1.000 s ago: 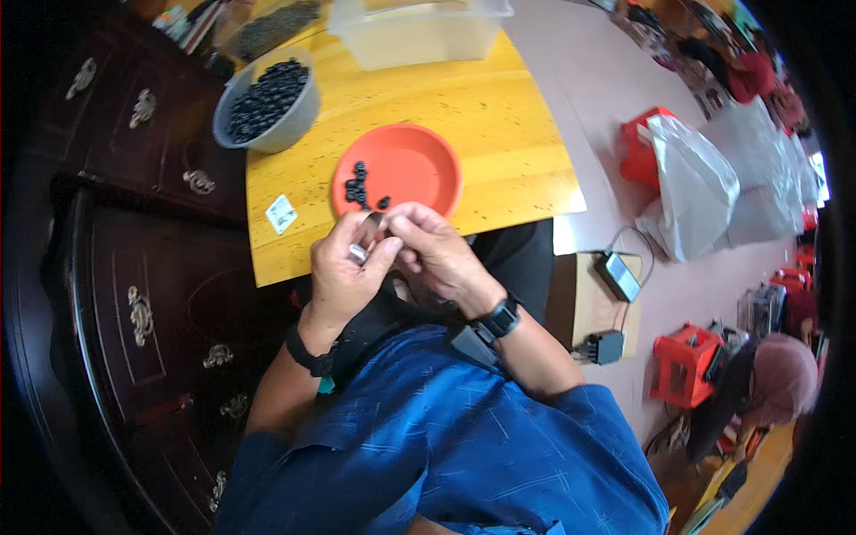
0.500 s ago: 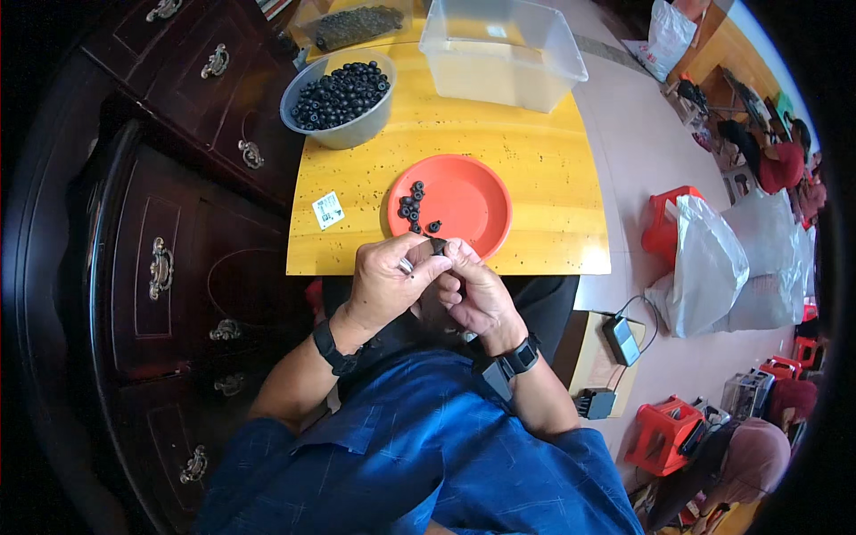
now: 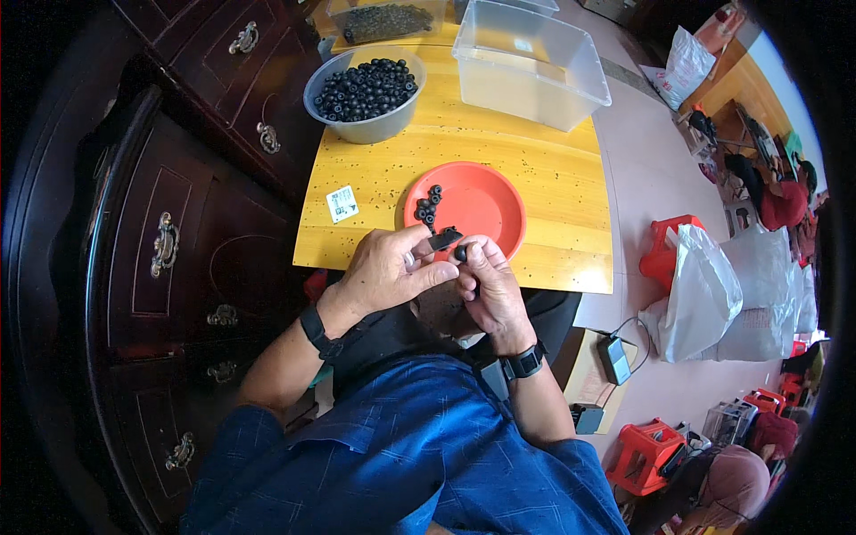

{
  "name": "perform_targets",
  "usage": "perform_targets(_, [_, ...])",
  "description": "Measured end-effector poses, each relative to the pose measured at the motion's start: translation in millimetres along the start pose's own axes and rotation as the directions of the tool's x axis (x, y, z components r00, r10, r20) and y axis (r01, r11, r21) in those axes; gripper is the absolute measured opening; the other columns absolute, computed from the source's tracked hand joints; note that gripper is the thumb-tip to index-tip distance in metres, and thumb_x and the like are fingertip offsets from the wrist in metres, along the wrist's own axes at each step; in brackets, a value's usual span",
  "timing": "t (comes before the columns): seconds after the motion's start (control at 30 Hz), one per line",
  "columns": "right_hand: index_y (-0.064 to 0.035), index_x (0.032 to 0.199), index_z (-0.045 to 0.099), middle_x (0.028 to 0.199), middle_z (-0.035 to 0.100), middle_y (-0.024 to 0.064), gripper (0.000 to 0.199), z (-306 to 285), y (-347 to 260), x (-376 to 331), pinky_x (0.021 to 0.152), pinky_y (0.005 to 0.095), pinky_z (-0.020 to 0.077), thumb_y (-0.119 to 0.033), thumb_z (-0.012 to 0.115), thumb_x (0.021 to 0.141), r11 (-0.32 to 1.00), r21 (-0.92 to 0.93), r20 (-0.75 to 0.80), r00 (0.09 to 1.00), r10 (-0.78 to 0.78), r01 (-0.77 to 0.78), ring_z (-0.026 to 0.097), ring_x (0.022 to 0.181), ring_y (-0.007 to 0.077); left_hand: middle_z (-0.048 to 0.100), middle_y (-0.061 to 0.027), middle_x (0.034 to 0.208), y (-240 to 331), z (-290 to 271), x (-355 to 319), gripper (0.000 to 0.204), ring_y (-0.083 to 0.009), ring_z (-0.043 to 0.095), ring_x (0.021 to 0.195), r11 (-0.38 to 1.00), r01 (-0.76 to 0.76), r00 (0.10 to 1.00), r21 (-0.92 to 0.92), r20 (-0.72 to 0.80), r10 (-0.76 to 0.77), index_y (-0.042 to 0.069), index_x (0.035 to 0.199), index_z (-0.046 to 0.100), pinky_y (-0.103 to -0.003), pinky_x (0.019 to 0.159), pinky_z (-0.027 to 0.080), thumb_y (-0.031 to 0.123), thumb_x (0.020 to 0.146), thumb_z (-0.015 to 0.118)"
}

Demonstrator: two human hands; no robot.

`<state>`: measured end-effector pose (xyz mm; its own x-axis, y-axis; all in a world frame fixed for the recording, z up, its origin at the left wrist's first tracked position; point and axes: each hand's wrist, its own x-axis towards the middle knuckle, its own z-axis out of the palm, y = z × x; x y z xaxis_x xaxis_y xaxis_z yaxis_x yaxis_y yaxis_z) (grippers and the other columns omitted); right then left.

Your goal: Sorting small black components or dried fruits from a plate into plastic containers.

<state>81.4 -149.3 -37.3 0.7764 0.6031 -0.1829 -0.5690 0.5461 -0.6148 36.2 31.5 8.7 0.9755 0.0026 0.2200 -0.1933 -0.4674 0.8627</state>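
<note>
My left hand (image 3: 382, 269) is closed around a small dark blade (image 3: 445, 238), which juts out past the fingers over the near rim of a red plate. My right hand (image 3: 493, 290) pinches a small black ring-like rubber part (image 3: 461, 253) between thumb and fingertips, just beside the blade. On the left side of the red plate (image 3: 486, 201) lies a cluster of similar black parts (image 3: 427, 207), several with a hole showing. A whitish thing (image 3: 409, 259) shows at my left fingers; I cannot make out what it is.
A translucent bowl (image 3: 370, 130) heaped with black parts stands at the table's back left. Beside it are a clear bin (image 3: 526, 94) and a bag of dark pieces (image 3: 388, 23). A white label (image 3: 341, 204) and black crumbs lie on the yellow table (image 3: 357, 165). Dark drawers (image 3: 160, 294) flank the left.
My hands have drawn slightly apart, so the blade and the black part now show separately. The whole view has shifted, with the table appearing a little further right and lower.
</note>
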Motion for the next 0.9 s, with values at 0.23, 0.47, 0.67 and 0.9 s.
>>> perform_targets(0.23, [-0.0076,0.101,0.061,0.088,0.065,0.0019,0.018,-0.3,4.1,1.5,0.052,0.0163,0.0390,-0.025,0.060,0.099,1.000,-0.004,0.034,0.999,0.014,-0.014,0.047,0.059,0.0031,0.065,-0.0110,0.067,3.0,0.3,2.4,0.041,-0.0285,0.067,0.061,0.986,-0.066,0.994,0.151,0.095,0.052,0.006,0.093,0.065,-0.036,0.057,0.051,0.044,0.082,0.076])
perform_targets(0.47, [-0.0062,0.099,0.061,0.083,0.063,0.0001,0.016,-2.8,6.2,0.7,0.051,0.0155,0.0399,-0.022,0.059,0.100,1.000,0.009,0.072,0.997,0.024,-0.024,0.046,0.058,0.0020,0.067,-0.0115,0.070,0.2,7.2,1.6,0.039,-0.0315,0.068,0.065,0.978,-0.114,0.993,0.175,0.062,0.105,0.009,0.090,0.064,-0.039,0.058,0.052,0.047,0.085,0.072])
perform_targets(0.67, [-0.0061,0.098,0.062,0.078,0.060,-0.0021,0.015,-2.3,4.4,0.4,0.050,0.0154,0.0392,-0.021,0.059,0.100,0.999,-0.015,0.033,0.999,0.035,-0.035,0.046,0.058,0.0016,0.067,-0.0131,0.071,-3.3,8.4,-0.4,0.035,-0.0299,0.069,0.066,0.957,-0.128,0.990,0.262,0.092,0.107,0.006,0.097,0.066,-0.036,0.060,0.052,0.040,0.089,0.070])
perform_targets(0.9, [-0.0068,0.096,0.061,0.079,0.060,-0.0019,0.013,-8.6,4.4,4.0,0.050,0.0157,0.0384,-0.019,0.060,0.099,0.998,-0.026,0.036,0.998,0.054,-0.053,0.046,0.059,0.0017,0.067,-0.0136,0.070,-1.9,4.6,0.2,0.035,-0.0322,0.069,0.066,0.933,-0.074,0.976,0.353,0.216,-0.004,0.006,0.101,0.067,-0.037,0.058,0.052,0.039,0.090,0.069])
